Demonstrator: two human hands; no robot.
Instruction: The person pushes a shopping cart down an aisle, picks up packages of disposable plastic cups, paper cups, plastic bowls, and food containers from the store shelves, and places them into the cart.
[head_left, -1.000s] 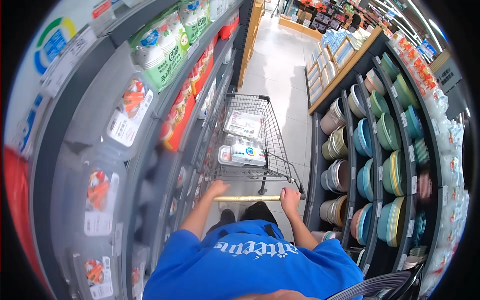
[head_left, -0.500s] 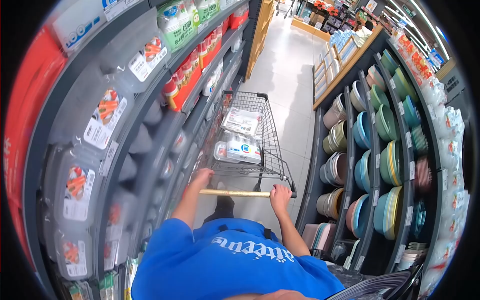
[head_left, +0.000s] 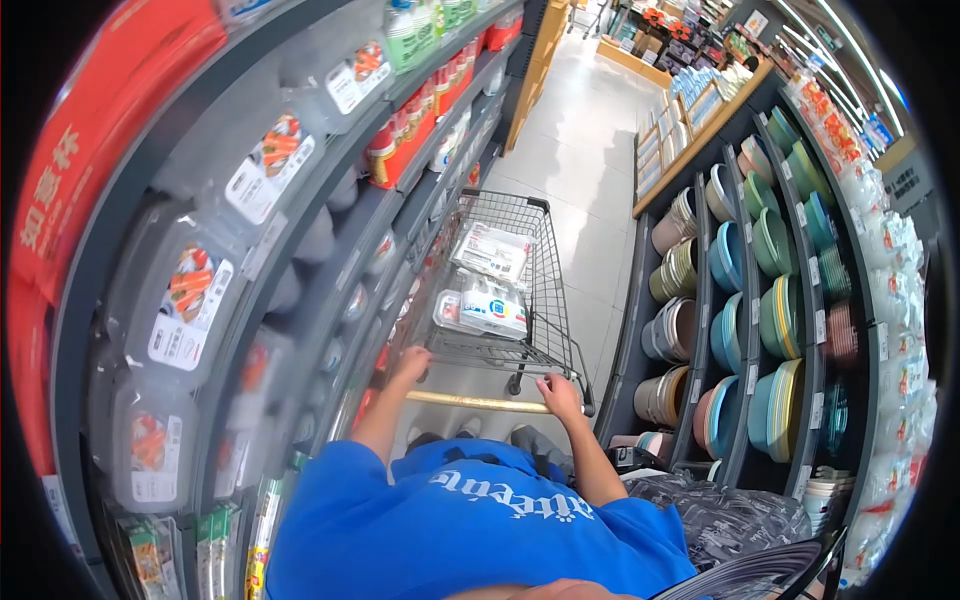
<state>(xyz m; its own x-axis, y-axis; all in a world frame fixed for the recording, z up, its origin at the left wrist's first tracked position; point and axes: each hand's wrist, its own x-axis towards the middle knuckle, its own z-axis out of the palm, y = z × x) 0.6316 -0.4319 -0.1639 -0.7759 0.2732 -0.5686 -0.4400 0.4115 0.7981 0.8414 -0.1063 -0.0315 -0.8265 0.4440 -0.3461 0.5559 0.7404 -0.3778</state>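
Note:
A wire shopping cart (head_left: 556,262) with a gold-coloured handle bar (head_left: 477,402) is straight in front of me. Closed around the bar's left end is my left hand (head_left: 411,364). At the right end my right hand (head_left: 561,396) grips the same bar, its thumb on the near side of the frame. In the cart's basket lie a white wrapped pack (head_left: 494,249) toward the front, a white-and-blue pack (head_left: 497,308) behind it, and a clear plastic container pack (head_left: 449,309) at the left.
Shelves with clear food-container packs (head_left: 188,290) and red-labelled goods (head_left: 418,130) run close along the left. Stacked plastic basins (head_left: 777,415) and bins (head_left: 668,330) fill the right shelves. A tiled aisle (head_left: 570,130) leads forward. Patterned dark fabric (head_left: 715,505) shows at lower right.
The left shelf's packs have shifted down and right in view, and more of the red package shows. The cart appears slightly lower and further right. Both hands stay at the bar.

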